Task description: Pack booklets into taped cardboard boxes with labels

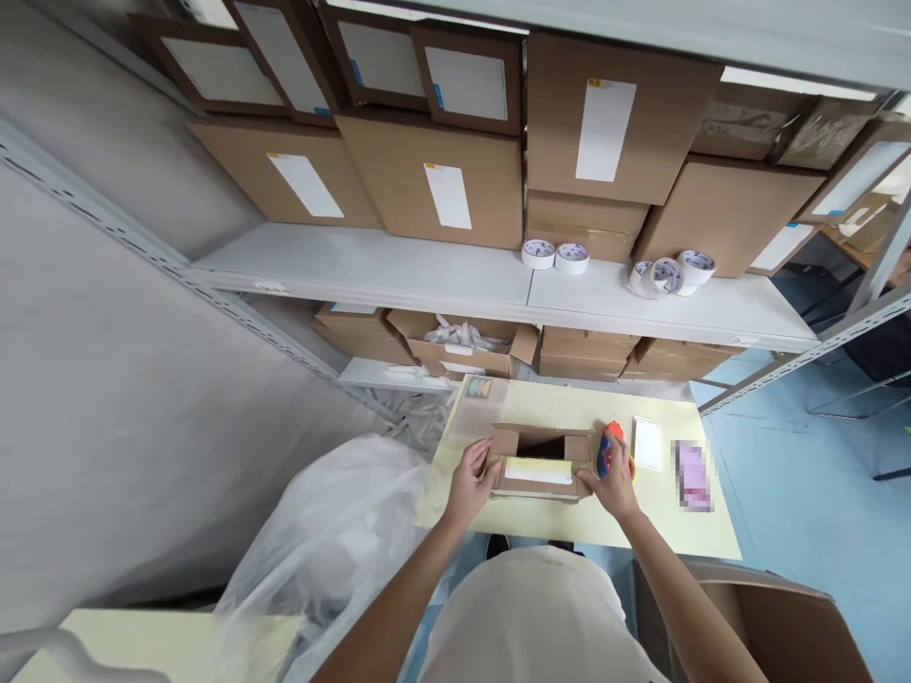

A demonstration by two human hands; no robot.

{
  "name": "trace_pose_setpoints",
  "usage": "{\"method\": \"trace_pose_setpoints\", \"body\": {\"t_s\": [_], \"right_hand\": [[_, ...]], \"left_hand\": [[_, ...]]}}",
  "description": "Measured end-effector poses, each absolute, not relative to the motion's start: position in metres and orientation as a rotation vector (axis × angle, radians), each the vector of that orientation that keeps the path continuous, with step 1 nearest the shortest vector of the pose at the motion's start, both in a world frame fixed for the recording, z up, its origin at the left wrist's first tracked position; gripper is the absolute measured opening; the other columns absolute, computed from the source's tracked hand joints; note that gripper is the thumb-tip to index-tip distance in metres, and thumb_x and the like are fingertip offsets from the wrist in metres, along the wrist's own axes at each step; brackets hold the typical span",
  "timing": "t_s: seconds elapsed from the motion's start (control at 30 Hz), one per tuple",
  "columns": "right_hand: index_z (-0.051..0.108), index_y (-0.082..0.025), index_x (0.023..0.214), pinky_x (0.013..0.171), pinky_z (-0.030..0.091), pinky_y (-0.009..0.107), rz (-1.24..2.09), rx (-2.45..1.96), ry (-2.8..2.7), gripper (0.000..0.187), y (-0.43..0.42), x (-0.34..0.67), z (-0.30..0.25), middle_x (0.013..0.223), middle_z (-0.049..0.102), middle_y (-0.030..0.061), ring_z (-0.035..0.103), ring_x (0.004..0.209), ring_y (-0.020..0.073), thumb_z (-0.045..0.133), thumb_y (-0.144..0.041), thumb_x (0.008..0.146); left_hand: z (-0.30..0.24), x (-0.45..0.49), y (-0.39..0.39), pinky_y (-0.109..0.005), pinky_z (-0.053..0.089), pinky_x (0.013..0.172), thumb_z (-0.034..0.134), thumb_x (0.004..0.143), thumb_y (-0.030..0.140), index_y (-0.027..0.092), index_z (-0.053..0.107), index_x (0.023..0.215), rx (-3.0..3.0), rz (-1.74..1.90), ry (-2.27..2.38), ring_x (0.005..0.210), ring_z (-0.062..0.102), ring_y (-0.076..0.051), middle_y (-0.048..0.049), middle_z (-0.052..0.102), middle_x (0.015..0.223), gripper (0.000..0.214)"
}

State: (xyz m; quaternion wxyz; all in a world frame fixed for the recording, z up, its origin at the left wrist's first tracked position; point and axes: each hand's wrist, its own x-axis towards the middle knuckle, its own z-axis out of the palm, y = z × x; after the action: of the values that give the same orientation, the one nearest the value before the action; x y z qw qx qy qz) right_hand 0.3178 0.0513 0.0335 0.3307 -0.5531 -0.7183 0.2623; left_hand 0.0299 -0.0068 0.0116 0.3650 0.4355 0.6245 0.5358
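A small brown cardboard box (541, 489) stands on the pale yellow table in front of me. Its top is open, and a white label lies on its near flap. My left hand (474, 479) grips the box's left side, thumb on the near corner and fingers along the edge. At the right near corner, the thumb of my right hand (613, 479) touches the box. That hand's fingers are spread away from the thumb, over a red and blue tape dispenser (604, 456); whether they touch it I cannot tell. The inside of the box is dark.
White cards (647, 443) and a pixelated purple item (693, 476) lie on the table's right. Behind, a grey shelf (399, 270) bears cartons and white tape rolls (572, 258). A clear plastic bag (334, 531) stands left; a large open carton (775, 617) is at lower right.
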Motion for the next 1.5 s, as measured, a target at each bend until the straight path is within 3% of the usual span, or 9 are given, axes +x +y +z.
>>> {"method": "trace_pose_setpoints", "body": {"t_s": [0.13, 0.33, 0.53, 0.7, 0.8, 1.03, 1.23, 1.37, 1.5], "right_hand": [[0.017, -0.027, 0.152, 0.097, 0.05, 0.05, 0.859, -1.374, -1.969, 0.088, 0.065, 0.317, 0.035, 0.142, 0.044, 0.0154, 0.056, 0.119, 0.0305, 0.068, -0.037, 0.081], [0.048, -0.024, 0.134, 0.102, 0.049, 0.046, 0.888, -1.26, -2.01, 0.045, 0.062, 0.316, 0.035, 0.142, 0.05, 0.013, 0.05, 0.13, 0.0269, 0.054, -0.029, 0.089], [0.061, -0.023, 0.126, 0.107, 0.046, 0.044, 0.95, -1.24, -1.986, 0.037, 0.07, 0.296, 0.023, 0.151, 0.043, 0.011, 0.05, 0.132, 0.0261, 0.041, -0.031, 0.096], [0.064, -0.023, 0.126, 0.113, 0.04, 0.044, 1.029, -1.117, -1.987, 0.039, 0.095, 0.282, 0.021, 0.148, 0.048, 0.0071, 0.05, 0.132, 0.0263, 0.045, -0.039, 0.096], [0.065, -0.024, 0.126, 0.113, 0.039, 0.045, 1.062, -1.074, -1.994, 0.041, 0.1, 0.272, 0.022, 0.147, 0.048, 0.0072, 0.05, 0.132, 0.0267, 0.043, -0.041, 0.096], [0.045, -0.02, 0.143, 0.112, 0.039, 0.048, 0.924, -1.239, -1.95, 0.053, 0.072, 0.294, -0.006, 0.151, 0.042, 0.0141, 0.041, 0.139, 0.0268, 0.041, -0.043, 0.096], [0.041, -0.013, 0.141, 0.102, 0.042, 0.061, 0.711, -1.68, -1.808, 0.055, 0.053, 0.355, -0.065, 0.135, 0.052, 0.0237, 0.045, 0.132, 0.0363, 0.046, -0.035, 0.091], [0.031, -0.014, 0.148, 0.089, 0.051, 0.051, 0.888, -1.86, -1.806, 0.073, 0.063, 0.355, -0.086, 0.115, 0.064, 0.0221, 0.062, 0.109, 0.0365, 0.059, -0.032, 0.083], [0.024, -0.015, 0.152, 0.09, 0.048, 0.048, 0.948, -1.8, -1.76, 0.081, 0.071, 0.35, -0.089, 0.098, 0.07, 0.0179, 0.066, 0.099, 0.0341, 0.06, -0.022, 0.079]], "left_hand": [[0.008, 0.033, -0.006, -0.042, 0.045, 0.107, 0.057, 0.085, 0.044, 0.019, 0.04, 0.135, 1.082, 1.411, 1.629, 0.131, 0.051, -0.027, -0.0194, 0.042, 0.149, 0.059], [0.005, 0.031, -0.005, -0.04, 0.046, 0.106, 0.05, 0.091, 0.038, 0.022, 0.027, 0.146, 1.169, 1.323, 1.675, 0.129, 0.053, -0.025, -0.0174, 0.033, 0.155, 0.062], [0.005, 0.024, -0.021, -0.045, 0.043, 0.109, 0.04, 0.094, 0.034, 0.018, 0.057, 0.129, 1.595, 1.13, 2.004, 0.139, 0.04, -0.029, -0.0161, 0.04, 0.151, 0.042], [0.032, 0.038, -0.013, -0.056, 0.027, 0.115, 0.041, 0.094, 0.04, 0.016, 0.057, 0.133, 2.045, 0.709, 2.09, 0.145, 0.026, -0.035, -0.0165, 0.037, 0.153, 0.047], [0.049, 0.057, 0.004, -0.062, 0.017, 0.115, 0.054, 0.083, 0.059, 0.013, 0.046, 0.142, 2.304, 0.392, 1.959, 0.145, 0.021, -0.041, -0.0204, 0.03, 0.156, 0.075], [0.047, 0.079, 0.027, -0.061, 0.018, 0.113, 0.043, 0.084, 0.069, 0.006, 0.029, 0.15, 2.307, 0.139, 2.014, 0.145, 0.024, -0.039, -0.0253, 0.029, 0.155, 0.092], [0.04, 0.08, 0.036, -0.062, 0.012, 0.114, 0.051, 0.08, 0.066, 0.006, 0.027, 0.15, 2.221, 0.147, 2.001, 0.145, 0.023, -0.041, -0.0266, 0.026, 0.156, 0.096], [0.031, 0.085, 0.039, -0.06, 0.01, 0.116, 0.055, 0.08, 0.059, 0.01, 0.032, 0.149, 2.222, 0.144, 1.91, 0.145, 0.022, -0.04, -0.0235, 0.028, 0.156, 0.088], [0.03, 0.08, 0.036, -0.051, 0.016, 0.118, 0.058, 0.08, 0.058, 0.009, 0.034, 0.148, 2.215, 0.182, 1.832, 0.145, 0.024, -0.037, -0.0216, 0.032, 0.155, 0.088]]}}
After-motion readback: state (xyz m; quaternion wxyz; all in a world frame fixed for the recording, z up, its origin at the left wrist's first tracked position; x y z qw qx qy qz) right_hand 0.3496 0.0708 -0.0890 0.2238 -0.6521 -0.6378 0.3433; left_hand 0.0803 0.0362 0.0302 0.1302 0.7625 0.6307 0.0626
